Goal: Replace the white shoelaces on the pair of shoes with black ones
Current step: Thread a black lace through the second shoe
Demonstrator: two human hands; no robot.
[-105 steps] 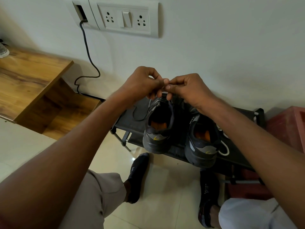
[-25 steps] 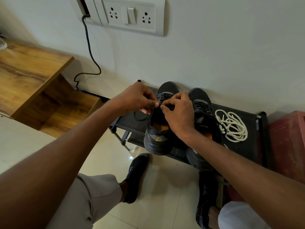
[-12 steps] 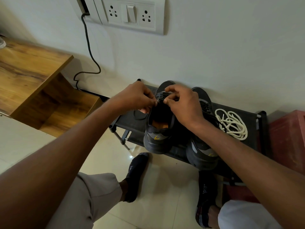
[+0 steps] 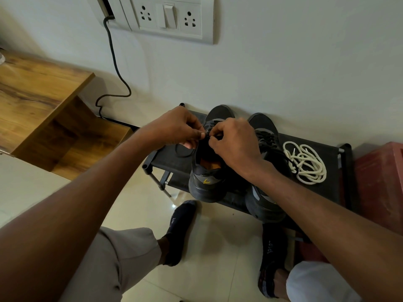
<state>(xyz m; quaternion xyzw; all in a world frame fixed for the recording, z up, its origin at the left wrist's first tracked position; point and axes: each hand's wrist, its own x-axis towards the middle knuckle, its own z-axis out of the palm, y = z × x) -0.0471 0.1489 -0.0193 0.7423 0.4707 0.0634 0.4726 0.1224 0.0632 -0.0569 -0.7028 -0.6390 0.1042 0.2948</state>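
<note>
Black lace, thin and cord-like, is being pinched from both sides above the tongue of the left-hand shoe, a dark grey trainer with a thick rounded rubber sole, a small yellow mark on its heel and an orange insole showing inside. Both hands are meeting over that shoe: the left hand is curling its fingers round the lace from the left, and the right hand is pinching it from the right, knuckles bent. A loose loop of the lace is lying on the black fabric shelf by the left hand. Beside it the second shoe, already laced in black, is sitting partly under the right wrist. White laces, ropy and woven, are lying in a loose tangled coil on the shelf, just right of that shoe.
</note>
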